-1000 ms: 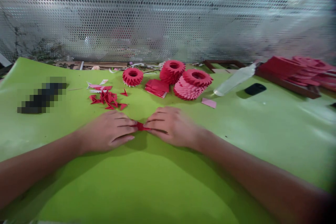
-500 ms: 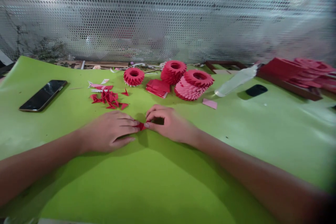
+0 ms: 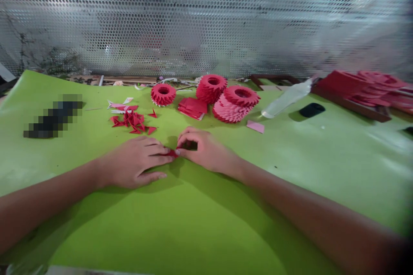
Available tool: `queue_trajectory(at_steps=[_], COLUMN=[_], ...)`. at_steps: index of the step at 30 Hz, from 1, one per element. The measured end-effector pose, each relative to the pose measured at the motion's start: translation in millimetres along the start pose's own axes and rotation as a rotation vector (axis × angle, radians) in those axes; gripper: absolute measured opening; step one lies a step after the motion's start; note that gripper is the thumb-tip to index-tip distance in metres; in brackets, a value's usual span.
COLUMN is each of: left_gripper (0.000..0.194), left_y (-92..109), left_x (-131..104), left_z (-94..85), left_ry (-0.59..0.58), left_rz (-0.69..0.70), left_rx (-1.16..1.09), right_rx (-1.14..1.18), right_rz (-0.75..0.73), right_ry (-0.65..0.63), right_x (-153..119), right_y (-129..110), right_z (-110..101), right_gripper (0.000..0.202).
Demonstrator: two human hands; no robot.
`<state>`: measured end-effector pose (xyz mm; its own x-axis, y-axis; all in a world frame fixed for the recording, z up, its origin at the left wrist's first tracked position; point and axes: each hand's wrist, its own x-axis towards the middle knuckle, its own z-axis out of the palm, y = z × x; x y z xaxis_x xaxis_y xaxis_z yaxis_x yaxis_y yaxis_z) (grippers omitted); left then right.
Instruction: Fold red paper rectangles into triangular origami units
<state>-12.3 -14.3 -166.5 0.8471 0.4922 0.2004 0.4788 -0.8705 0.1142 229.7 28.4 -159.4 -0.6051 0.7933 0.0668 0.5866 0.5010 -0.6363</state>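
A small red folded paper piece [image 3: 172,153] lies on the green table cover [image 3: 200,223] between my hands. My left hand [image 3: 135,162] rests flat on the cover with its fingertips pressing the piece's left side. My right hand [image 3: 202,149] has its fingers curled, pinching the piece's right end. Most of the paper is hidden under my fingers.
Behind my hands lie a pile of small red folded triangles [image 3: 132,121], a stack of red paper sheets [image 3: 192,108], and three red ring-shaped paper models [image 3: 163,94] [image 3: 211,87] [image 3: 237,103]. A phone [image 3: 53,119] lies left, a clear bottle [image 3: 285,98] and more red paper [image 3: 364,88] right. Perforated metal wall behind.
My right hand has curled its fingers from flat to a pinch and drawn in toward my left hand. The visible red paper has become shorter. My left hand has stayed put.
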Motion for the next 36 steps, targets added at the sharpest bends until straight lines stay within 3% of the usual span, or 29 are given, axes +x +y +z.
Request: queue_trajectory(at_steps=[9,15,23,31,33,36], left_gripper=[0.044,0.042,0.042,0.037,0.035,0.035], left_y=[4,5,3,3,3,4], left_x=[2,3,1,-2,-1,0], left_z=[-2.6,-3.0,-1.2,2.3,0.2,-4.9], left_ry=[-0.049,-0.051,-0.028,0.038,0.073,0.135], left_rz=[-0.02,-0.054,-0.043,-0.044,-0.104,-0.297], left_rx=[0.058,0.034,0.042,0.062,0.046,-0.037], right_rx=[-0.045,-0.283,-0.38,-0.33,-0.271,-0.111], right_rz=[-0.014,-0.173,-0.24,-0.332,-0.326,-0.254], right_ry=[-0.026,0.044,-0.047,-0.047,-0.042,-0.006], right_x=[0,-6,-10,-10,-9,-8], right_y=[3,0,7,6,5,3], right_z=[0,7,11,-1,-1,2], right_gripper=[0.018,0.038,0.048,0.031,0.023,0.015])
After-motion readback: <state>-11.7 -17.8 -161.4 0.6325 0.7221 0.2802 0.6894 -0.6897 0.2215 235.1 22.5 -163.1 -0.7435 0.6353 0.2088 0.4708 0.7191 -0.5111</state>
